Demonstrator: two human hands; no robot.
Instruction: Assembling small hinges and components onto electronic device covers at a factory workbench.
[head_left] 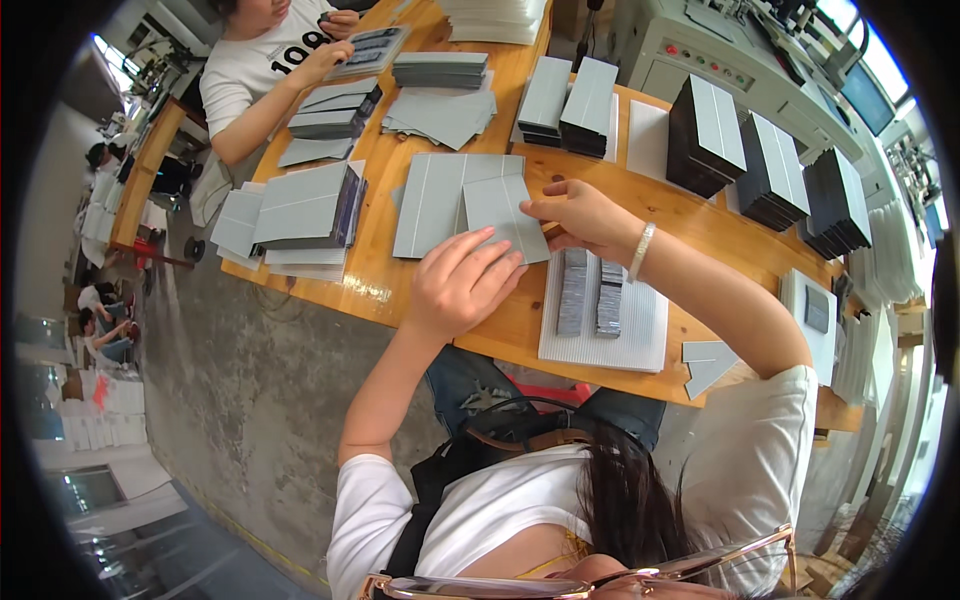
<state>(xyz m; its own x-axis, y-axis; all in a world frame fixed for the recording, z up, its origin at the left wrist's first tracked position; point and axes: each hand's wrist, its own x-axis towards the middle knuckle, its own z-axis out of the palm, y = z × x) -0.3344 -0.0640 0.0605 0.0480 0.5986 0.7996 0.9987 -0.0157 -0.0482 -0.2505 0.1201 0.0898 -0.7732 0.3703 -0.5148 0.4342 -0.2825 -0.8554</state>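
Observation:
A smooth grey sheet lies tilted over a larger grey sheet marked with a thin pale line. My left hand rests on the near-left part of the smaller sheet, fingers stretched out and lying flat. At its right edge my right hand pinches it between thumb and fingers. Just below my right hand, two rows of narrow grey strips, a left row and a right row, stand on a white ribbed board.
Stacks of grey sheets stand left, at the far middle and right on the wooden table. Near its right edge lies a notched grey piece. Across the far-left corner a co-worker handles dark pieces. A machine stands behind.

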